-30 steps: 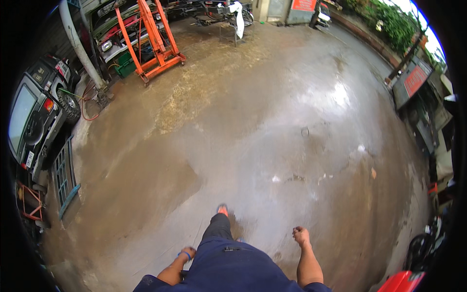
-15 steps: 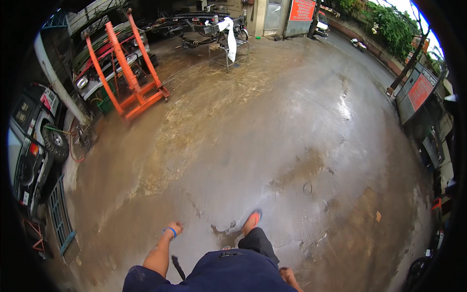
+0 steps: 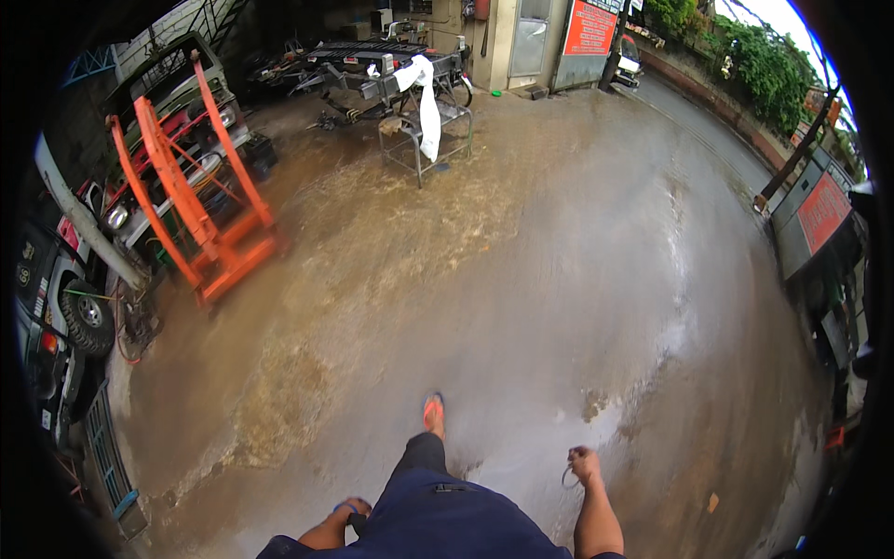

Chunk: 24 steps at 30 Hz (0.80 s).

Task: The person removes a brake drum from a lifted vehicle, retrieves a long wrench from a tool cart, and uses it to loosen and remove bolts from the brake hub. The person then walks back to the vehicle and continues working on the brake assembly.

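My right hand (image 3: 584,463) swings out in front of my body with its fingers curled, and what it holds, if anything, is hidden. A thin ring (image 3: 568,478) appears just left of its fingers; it matches a loop seen on the wet ground earlier, so it seems to lie behind the hand. Low beside my dark blue shirt (image 3: 456,522), my left hand (image 3: 354,506) hangs with a blue band at the wrist. Its fingers are too foreshortened to read. A dark strap (image 3: 357,523) dangles close to it. One foot in an orange flip-flop (image 3: 434,411) is forward on the concrete.
An orange engine hoist (image 3: 191,196) stands at the left before parked vehicles. A metal stand (image 3: 424,140) with white cloth (image 3: 427,107) is ahead, by a bare chassis (image 3: 372,79). A leaning pole (image 3: 84,210) and off-road vehicle (image 3: 70,312) line the left. Far right, a gate (image 3: 819,214) borders the road.
I have stepped forward, so the ground and the ring slid down the view. My right hand swung forward, my left hand back, and the hoist and stand look nearer.
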Available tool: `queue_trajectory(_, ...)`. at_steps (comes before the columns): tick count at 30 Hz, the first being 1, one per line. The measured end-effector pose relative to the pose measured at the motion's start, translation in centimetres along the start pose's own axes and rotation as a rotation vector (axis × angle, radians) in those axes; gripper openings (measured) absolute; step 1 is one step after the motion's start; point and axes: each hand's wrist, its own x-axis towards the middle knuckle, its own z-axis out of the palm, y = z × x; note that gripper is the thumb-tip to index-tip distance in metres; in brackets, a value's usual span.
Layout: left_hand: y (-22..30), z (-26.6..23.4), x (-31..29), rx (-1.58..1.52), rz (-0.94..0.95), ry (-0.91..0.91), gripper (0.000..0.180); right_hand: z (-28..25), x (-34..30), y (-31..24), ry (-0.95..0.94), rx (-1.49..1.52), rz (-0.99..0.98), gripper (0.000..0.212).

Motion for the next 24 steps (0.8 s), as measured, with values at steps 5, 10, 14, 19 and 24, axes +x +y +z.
queue_trajectory(5, -0.8, -12.1, 10.8, -0.428, -0.328, -0.121, 0.029, -3.5, 16.3, -14.7, 0.105, 0.205, -0.049, 0.019)
queue_trajectory(10, 0.7, -38.8, 23.8, -0.222, -0.130, 0.066, 0.027, -1.0, 23.9, -14.4, -0.134, 0.087, 0.270, 0.019)
queue_trajectory(14, 5.4, -63.6, 34.4, -0.286, -0.279, 0.499, 0.030, 1.9, 28.9, -13.7, -0.342, 0.114, 0.499, 0.019)
queue_trajectory(19, 13.5, -83.5, 45.5, -0.628, -0.251, 0.739, 0.028, 0.3, 42.4, -20.4, -0.403, 0.052, 0.571, 0.018)
queue_trajectory(24, 18.2, -87.6, 54.2, -0.513, -0.203, 0.423, 0.025, -8.9, 65.4, -32.8, -0.352, 0.144, 0.511, 0.017)
